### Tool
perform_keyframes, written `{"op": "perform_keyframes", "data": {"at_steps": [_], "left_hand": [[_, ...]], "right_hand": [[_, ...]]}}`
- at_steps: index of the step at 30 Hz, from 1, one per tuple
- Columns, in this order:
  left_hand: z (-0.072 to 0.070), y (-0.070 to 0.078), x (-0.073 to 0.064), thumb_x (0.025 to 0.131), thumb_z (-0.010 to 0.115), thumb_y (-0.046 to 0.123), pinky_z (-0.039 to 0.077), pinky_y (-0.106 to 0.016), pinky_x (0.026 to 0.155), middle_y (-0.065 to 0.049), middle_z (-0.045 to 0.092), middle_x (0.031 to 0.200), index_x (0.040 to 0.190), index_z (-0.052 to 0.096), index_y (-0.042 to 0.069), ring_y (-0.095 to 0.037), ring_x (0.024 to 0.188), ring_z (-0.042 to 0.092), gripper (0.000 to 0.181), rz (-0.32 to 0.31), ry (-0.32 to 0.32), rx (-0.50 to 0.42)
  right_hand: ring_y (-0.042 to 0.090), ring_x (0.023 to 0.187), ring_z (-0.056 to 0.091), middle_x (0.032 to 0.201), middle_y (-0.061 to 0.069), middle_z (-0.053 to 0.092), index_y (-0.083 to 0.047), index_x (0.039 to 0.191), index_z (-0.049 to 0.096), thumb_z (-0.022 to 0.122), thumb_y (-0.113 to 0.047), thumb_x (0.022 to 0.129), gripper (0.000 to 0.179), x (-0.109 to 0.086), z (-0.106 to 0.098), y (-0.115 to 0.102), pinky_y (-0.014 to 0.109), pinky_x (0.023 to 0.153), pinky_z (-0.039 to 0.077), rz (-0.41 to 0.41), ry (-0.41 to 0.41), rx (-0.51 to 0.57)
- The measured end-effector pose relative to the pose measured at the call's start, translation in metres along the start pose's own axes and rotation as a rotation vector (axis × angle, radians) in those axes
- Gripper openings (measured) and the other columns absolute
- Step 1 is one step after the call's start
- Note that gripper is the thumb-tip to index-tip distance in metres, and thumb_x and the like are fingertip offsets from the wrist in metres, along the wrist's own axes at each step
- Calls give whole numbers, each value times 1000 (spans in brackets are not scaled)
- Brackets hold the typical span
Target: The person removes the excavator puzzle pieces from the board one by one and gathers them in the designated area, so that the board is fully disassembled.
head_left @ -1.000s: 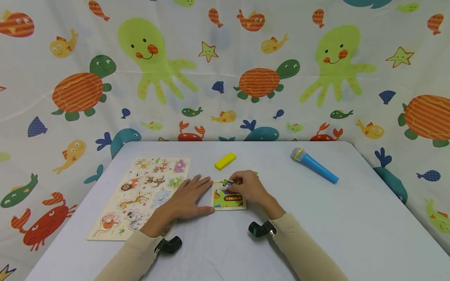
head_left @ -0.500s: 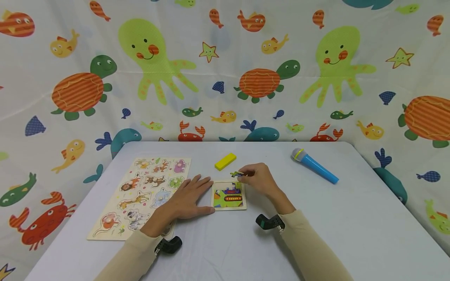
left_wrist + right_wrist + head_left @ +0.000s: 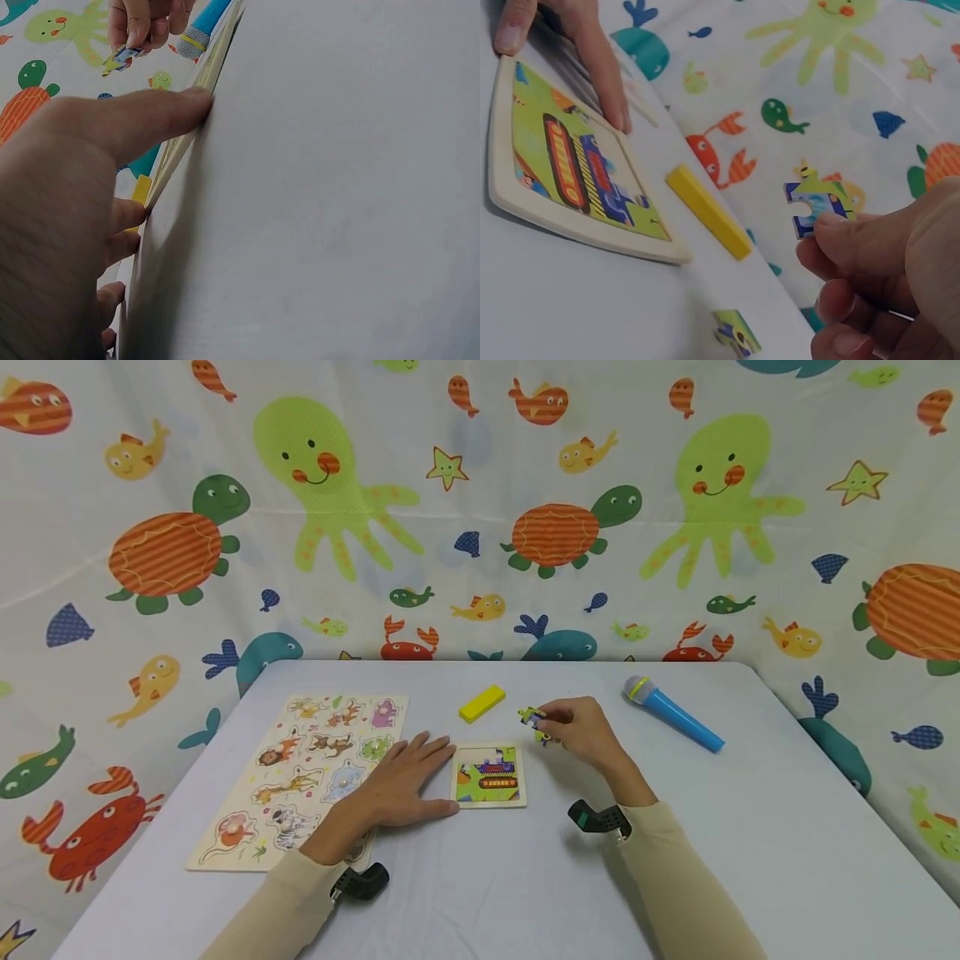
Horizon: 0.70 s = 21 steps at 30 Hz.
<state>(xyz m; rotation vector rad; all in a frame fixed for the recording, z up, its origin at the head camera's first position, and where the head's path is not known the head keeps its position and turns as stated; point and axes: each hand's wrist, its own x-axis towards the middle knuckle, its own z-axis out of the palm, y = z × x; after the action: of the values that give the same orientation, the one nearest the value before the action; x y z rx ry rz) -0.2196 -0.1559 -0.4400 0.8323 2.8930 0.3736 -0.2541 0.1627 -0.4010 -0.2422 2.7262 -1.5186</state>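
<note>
My left hand (image 3: 401, 785) lies flat with spread, straight fingers, its thumb and fingertips at the left edge of a small wooden jigsaw tray (image 3: 491, 806). Inside the tray, a tracked vehicle picture is partly assembled; bare wood shows along its upper part in the right wrist view. My right hand (image 3: 581, 731) is raised beyond the tray's upper right corner, pinching a jigsaw piece (image 3: 817, 206) between thumb and fingers. That piece is blue and green with a rounded notch. A second, loose jigsaw piece (image 3: 736, 332) lies on the table below the right hand.
A yellow block (image 3: 482, 704) lies behind the tray. Further right is a blue toy microphone (image 3: 675, 714). To the left, partly under the left forearm, sits a large animal peg puzzle board (image 3: 232, 852). A sea-animal printed cloth (image 3: 465, 510) hangs behind the white table.
The right hand has lifted the jigsaw piece off the tray's upper part and carried it right and away from me, turning it. The left hand has stayed in place.
</note>
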Motion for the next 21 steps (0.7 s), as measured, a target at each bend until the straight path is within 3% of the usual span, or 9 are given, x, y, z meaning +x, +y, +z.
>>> {"op": "perform_keyframes", "data": {"at_steps": [11, 21], "left_hand": [[-1, 1, 0, 86, 61, 71, 12, -55, 124, 2, 26, 168, 161, 33, 22, -30, 156, 14, 93, -3, -1, -5], [0, 0, 0, 86, 60, 72, 13, -56, 124, 1, 28, 167, 160, 35, 21, -31, 156, 15, 93, 11, 9, -14]], "right_hand": [[20, 67, 53, 84, 8, 65, -8, 109, 71, 77, -15, 92, 20, 4, -17, 17, 24, 53, 43, 77, 81, 40], [24, 74, 55, 93, 19, 65, -10, 117, 73, 68, -17, 99, 20, 4, -25, 32, 25, 57, 45, 145, 119, 15]]}}
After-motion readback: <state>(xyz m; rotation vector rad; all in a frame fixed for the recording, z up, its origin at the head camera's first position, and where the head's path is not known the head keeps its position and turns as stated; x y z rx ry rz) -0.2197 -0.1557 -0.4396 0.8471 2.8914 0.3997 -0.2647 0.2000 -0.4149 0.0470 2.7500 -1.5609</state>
